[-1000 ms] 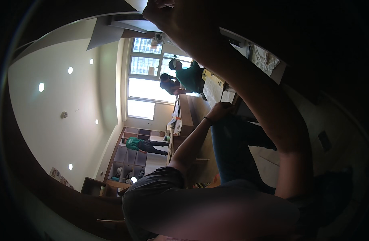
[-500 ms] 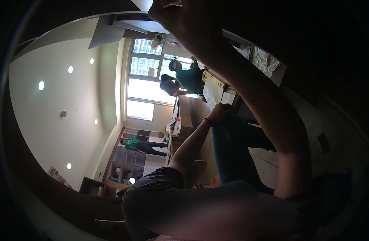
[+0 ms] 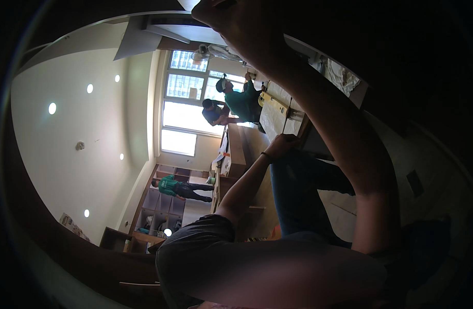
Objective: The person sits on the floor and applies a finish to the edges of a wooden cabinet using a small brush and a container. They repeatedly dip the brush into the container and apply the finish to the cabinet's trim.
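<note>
My left hand [image 3: 281,145], with a dark band at the wrist, is at my jeans-clad knee [image 3: 293,180], its fingers curled; what they hold, if anything, is unclear. Just beyond it lies a pale sheet-covered board [image 3: 272,118] with a yellow edge piece. My right hand [image 3: 221,18] is raised at the top edge of the view beside dark overhead woodwork [image 3: 324,20], its fingers curled and partly hidden in shadow; I cannot make out what is in them.
The view is sideways, ceiling [image 3: 56,144] at left. Two co-workers [image 3: 239,103] [image 3: 213,110] work near the window [image 3: 185,87]. Another person [image 3: 179,188] in green stands by cubby shelving [image 3: 156,211]. A long wooden counter [image 3: 236,154] runs beyond my left arm; crumpled pale cloth [image 3: 339,77] lies at upper right.
A co-worker by the window has raised a hand toward the pale board's far end, and the other has shifted slightly. My arms stay nearly still, with slight movement of my right hand.
</note>
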The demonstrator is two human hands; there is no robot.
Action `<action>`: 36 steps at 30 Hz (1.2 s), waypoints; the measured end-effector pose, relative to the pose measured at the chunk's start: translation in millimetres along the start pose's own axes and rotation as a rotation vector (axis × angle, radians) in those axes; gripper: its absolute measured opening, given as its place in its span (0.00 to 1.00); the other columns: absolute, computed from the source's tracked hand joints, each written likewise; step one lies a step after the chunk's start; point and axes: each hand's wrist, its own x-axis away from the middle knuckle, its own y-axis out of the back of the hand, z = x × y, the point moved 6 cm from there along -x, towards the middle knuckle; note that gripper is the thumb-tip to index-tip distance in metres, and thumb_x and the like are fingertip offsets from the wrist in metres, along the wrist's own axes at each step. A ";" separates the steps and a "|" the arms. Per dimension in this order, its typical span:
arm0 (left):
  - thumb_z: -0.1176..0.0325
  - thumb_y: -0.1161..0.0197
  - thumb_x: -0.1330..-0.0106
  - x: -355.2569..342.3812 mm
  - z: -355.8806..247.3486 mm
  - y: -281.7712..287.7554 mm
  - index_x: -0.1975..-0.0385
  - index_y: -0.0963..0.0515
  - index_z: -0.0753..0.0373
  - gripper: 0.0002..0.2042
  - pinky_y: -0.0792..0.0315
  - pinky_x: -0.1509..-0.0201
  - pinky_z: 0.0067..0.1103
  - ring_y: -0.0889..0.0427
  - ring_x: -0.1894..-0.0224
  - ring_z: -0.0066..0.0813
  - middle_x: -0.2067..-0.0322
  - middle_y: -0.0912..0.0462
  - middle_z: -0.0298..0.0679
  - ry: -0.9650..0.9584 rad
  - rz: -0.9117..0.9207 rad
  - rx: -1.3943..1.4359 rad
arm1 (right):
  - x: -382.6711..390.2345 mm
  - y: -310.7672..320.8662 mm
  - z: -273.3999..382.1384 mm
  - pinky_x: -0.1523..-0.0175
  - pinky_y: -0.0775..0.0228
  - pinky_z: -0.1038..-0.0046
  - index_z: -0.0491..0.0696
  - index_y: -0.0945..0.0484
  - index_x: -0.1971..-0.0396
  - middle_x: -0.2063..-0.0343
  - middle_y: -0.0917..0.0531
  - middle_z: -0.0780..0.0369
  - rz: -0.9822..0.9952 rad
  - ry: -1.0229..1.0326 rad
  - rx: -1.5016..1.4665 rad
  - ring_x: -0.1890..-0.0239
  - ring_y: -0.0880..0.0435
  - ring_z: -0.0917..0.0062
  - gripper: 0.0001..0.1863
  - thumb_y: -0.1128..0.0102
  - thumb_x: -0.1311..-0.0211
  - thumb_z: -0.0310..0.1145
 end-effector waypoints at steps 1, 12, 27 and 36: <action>0.54 0.38 0.29 -0.6 3.7 0.5 0.50 0.14 0.65 0.20 0.23 0.41 0.32 0.11 0.53 0.41 0.56 0.10 0.48 -0.019 -0.009 -0.013 | -0.1 0.0 -0.4 0.58 0.16 0.68 0.42 0.18 0.66 0.69 0.12 0.56 0.003 -0.013 -0.040 0.66 0.09 0.68 0.10 0.27 0.43 0.31; 0.53 0.37 0.29 -1.8 5.5 1.5 0.51 0.14 0.64 0.20 0.23 0.43 0.32 0.11 0.54 0.40 0.57 0.10 0.47 -0.066 -0.039 -0.014 | 1.0 -3.3 -3.1 0.60 0.15 0.70 0.42 0.20 0.69 0.71 0.13 0.58 0.008 -0.035 -0.147 0.67 0.10 0.71 0.08 0.28 0.44 0.26; 0.54 0.37 0.29 2.4 -6.6 4.8 0.51 0.14 0.66 0.20 0.22 0.42 0.32 0.11 0.54 0.41 0.57 0.10 0.48 -0.073 -0.041 -0.053 | 1.9 0.3 -25.7 0.53 0.19 0.68 0.43 0.20 0.63 0.68 0.11 0.57 0.036 -0.189 -0.286 0.62 0.09 0.71 0.08 0.43 0.26 0.31; 0.54 0.37 0.29 -1.3 0.6 2.9 0.51 0.14 0.65 0.20 0.22 0.43 0.32 0.11 0.53 0.40 0.57 0.10 0.48 -0.052 -0.008 -0.025 | 3.1 9.0 -6.7 0.54 0.16 0.72 0.44 0.13 0.57 0.63 0.10 0.58 -0.154 0.039 -0.226 0.61 0.09 0.74 0.08 0.33 0.31 0.30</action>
